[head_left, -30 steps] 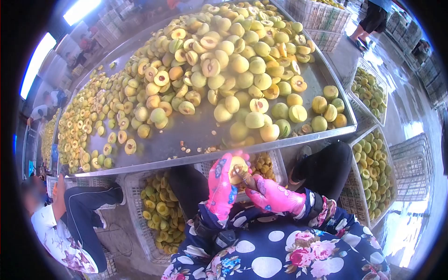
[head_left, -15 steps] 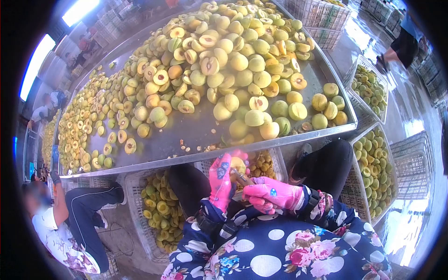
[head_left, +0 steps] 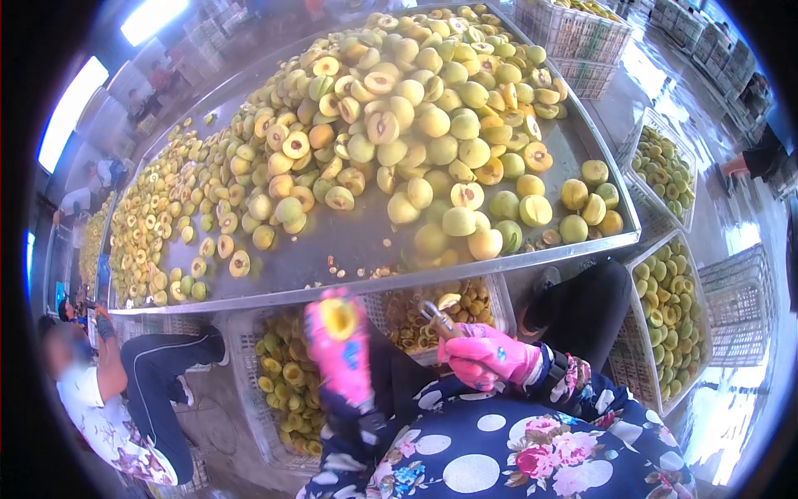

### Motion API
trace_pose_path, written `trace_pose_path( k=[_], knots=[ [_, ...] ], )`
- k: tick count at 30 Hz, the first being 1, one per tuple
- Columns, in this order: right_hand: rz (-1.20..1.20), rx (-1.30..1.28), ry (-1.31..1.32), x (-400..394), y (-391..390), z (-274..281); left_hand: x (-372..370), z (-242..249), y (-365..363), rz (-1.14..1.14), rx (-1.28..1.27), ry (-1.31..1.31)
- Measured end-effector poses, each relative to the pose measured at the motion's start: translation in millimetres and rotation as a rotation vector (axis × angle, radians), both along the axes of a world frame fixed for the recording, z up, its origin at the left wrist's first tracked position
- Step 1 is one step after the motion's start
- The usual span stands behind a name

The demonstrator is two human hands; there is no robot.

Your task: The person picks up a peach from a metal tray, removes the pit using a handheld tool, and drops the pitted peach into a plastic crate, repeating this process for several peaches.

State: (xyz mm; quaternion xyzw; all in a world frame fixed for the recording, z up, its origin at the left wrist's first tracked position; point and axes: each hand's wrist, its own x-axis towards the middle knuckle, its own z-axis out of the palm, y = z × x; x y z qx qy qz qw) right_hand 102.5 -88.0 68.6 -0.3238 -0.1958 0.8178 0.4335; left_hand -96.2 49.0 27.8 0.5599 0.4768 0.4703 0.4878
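Note:
My left hand (head_left: 341, 349), in a pink glove and blurred by motion, holds a hollowed fruit half (head_left: 338, 318) with its cut face up. It is over the near edge of the crate of fruit halves (head_left: 287, 378). In my right hand (head_left: 489, 356), also gloved in pink, is a pitting tool (head_left: 438, 318) with a looped metal tip, pointing up and left. The tool is above the crate of small fruit pieces and pits (head_left: 416, 320) between my legs. Beyond my hands, a large pile of halved fruit (head_left: 399, 125) lies on the metal table (head_left: 332, 241).
The metal rim (head_left: 374, 277) of the table crosses in front of me. Crates of fruit (head_left: 669, 312) stand at the right, beside an upturned-looking crate (head_left: 736, 308). A co-worker (head_left: 108, 399) sits at the left; another person's arm shows at the far right.
My left hand has moved left, away from the tool, with the fruit half. My right hand stays nearly in place with the tool, whose looped tip now shows clear of the fruit.

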Motion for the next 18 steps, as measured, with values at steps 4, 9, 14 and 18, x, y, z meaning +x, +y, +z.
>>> trace_pose_path(
  k=[4, 9, 14, 18],
  knots=[
    [0.141, -0.027, -0.484, 3.0, -1.0, -36.5, -113.8, -3.3, 46.5, 0.209, -0.007, 0.249],
    [0.217, -0.030, -0.517, 5.9, 3.9, -36.1, -37.4, 44.0, 67.3, -0.074, 0.181, 0.534],
    [0.124, -0.055, -0.546, 16.6, -5.6, -29.6, 103.1, 25.5, 112.5, -0.372, 0.555, 0.835],
    [0.059, -0.122, -0.556, 27.5, -11.5, -27.2, 153.3, -6.3, 120.2, -0.437, 0.263, 0.816]
  ],
)
